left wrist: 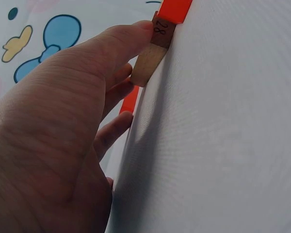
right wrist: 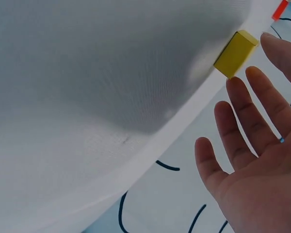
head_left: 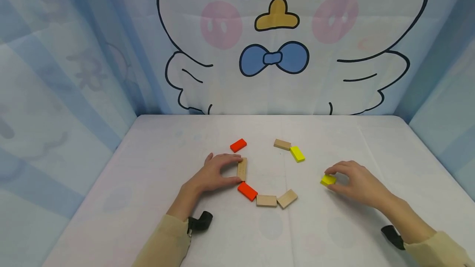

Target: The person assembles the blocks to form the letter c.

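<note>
In the head view my left hand (head_left: 217,173) pinches a plain wooden block (head_left: 242,169) lengthwise, thumb at its near end and a finger at its far end. The left wrist view shows the number 28 on this wooden block (left wrist: 150,60). One red block (head_left: 247,191) adjoins its near end; another red block (head_left: 238,145) lies beyond its far end with a gap. At the right, my right hand (head_left: 358,182) holds a yellow block (head_left: 328,180) between thumb and fingers. The right wrist view shows this yellow block (right wrist: 236,53) at the fingertips, the other fingers spread.
From the near red block the curve continues through a wooden block (head_left: 266,201) and a tilted wooden block (head_left: 287,199). Farther back, a wooden block (head_left: 282,144) meets a yellow block (head_left: 297,154). All lie on a white-covered table (head_left: 319,238) before a cartoon-printed curtain (head_left: 274,94).
</note>
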Tool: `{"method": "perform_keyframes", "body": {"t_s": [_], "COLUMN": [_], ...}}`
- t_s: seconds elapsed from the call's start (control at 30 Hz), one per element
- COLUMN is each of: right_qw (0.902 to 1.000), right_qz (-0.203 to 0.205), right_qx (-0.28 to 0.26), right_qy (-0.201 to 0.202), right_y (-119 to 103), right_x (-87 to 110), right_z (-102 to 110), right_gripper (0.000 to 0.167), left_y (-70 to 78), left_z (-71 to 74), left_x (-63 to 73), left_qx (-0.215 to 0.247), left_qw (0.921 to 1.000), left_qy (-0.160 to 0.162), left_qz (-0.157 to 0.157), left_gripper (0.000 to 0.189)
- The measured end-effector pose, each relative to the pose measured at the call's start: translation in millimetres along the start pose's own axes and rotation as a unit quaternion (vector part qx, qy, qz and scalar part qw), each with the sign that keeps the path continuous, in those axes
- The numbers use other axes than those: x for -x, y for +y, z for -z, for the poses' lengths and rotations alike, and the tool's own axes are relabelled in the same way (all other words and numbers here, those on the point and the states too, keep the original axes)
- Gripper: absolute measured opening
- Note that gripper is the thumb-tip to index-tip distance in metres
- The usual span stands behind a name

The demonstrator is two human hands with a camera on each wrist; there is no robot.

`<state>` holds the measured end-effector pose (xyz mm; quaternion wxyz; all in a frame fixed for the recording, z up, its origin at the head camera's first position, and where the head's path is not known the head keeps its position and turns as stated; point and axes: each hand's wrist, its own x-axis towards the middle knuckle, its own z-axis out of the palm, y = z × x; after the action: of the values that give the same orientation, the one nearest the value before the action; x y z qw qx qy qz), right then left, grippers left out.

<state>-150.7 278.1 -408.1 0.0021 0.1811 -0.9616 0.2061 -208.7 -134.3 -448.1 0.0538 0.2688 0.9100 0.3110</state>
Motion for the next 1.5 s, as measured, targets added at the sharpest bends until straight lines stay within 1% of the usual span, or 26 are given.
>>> {"method": "perform_keyframes", "body": {"t_s": [0.27, 0.4, 0.53, 0.63, 0.77, 1.1, 1.37, 1.5], "right_qw": [0.9999, 0.9998, 0.9997, 0.9992, 0.9985, 0.9961, 0.9933, 0.9919], "right_qz": [0.013, 0.014, 0.02, 0.032, 0.046, 0.075, 0.107, 0.121], "right_qx": [-0.002, -0.006, -0.015, -0.021, -0.028, -0.038, -0.035, -0.031], "right_qy": [0.009, 0.01, 0.007, 0.007, 0.0, -0.026, -0.026, -0.026], "right_y": [2.9, 0.9, -4.1, -8.1, -14.3, -28.7, -39.5, -42.2], "right_x": [-0.2, -0.8, -2.4, -4.7, -8.2, -18.3, -22.2, -23.5], "right_z": [-3.5, -5.4, -6.3, -7.2, -8.9, -18.3, -21.8, -22.9], "right_gripper": [0.03, 0.029, 0.029, 0.029, 0.028, 0.027, 0.026, 0.025], "left_y": [-0.6, -1.0, -0.2, 0.8, 1.3, 1.0, -0.6, -1.4], "left_z": [-0.4, -1.2, -0.5, 0.4, 0.5, 0.3, -0.5, -0.9], "left_x": [0.7, 0.8, 0.7, 1.1, 1.2, 0.4, -0.6, -0.8], "left_qx": [0.003, 0.0, -0.002, -0.002, -0.001, 0.0, -0.004, -0.001], "left_qw": [1.0, 0.9999, 1.0, 1.0, 1.0, 1.0, 0.9999, 0.9999], "left_qy": [0.002, 0.009, 0.004, -0.002, -0.002, -0.001, -0.007, -0.004], "left_qz": [-0.004, -0.01, -0.004, 0.002, 0.001, 0.0, 0.012, 0.01], "left_gripper": [0.059, 0.058, 0.059, 0.059, 0.059, 0.059, 0.061, 0.06]}}
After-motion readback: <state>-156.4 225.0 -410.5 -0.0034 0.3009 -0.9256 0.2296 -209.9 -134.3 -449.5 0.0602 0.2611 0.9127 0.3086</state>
